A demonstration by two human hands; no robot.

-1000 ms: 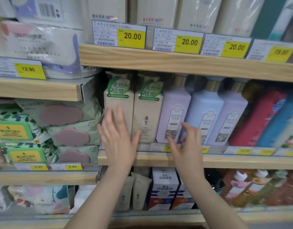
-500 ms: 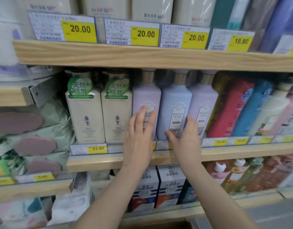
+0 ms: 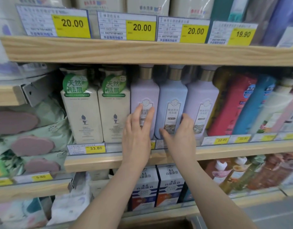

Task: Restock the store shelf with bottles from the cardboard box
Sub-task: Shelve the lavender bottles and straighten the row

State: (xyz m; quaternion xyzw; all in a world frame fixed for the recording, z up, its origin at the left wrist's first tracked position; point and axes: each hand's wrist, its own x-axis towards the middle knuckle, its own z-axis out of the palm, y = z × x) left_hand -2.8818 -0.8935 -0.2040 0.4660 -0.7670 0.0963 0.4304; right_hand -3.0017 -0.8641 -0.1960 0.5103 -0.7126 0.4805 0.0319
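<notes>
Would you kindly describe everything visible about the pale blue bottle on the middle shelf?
The pale blue bottle stands upright at the front of the wooden shelf, between two lilac bottles of the same shape. It looks like smooth plastic, squarish in body, with a gold collar at the neck; its top is hidden by the shelf above. A cream front label carries an emblem, dark vertical text and a picture at the bottom. The right hand grips its lower part, thumb across the label.

The shelf [image 3: 142, 52] is pale wood grain. Two cream bottles [image 3: 83, 116] wear green round labels. Beside them stand a lilac bottle [image 3: 145, 91], a pale blue bottle [image 3: 173, 95] and another lilac one, gold-collared. Price tags [image 3: 140, 28] are yellow and white.
</notes>
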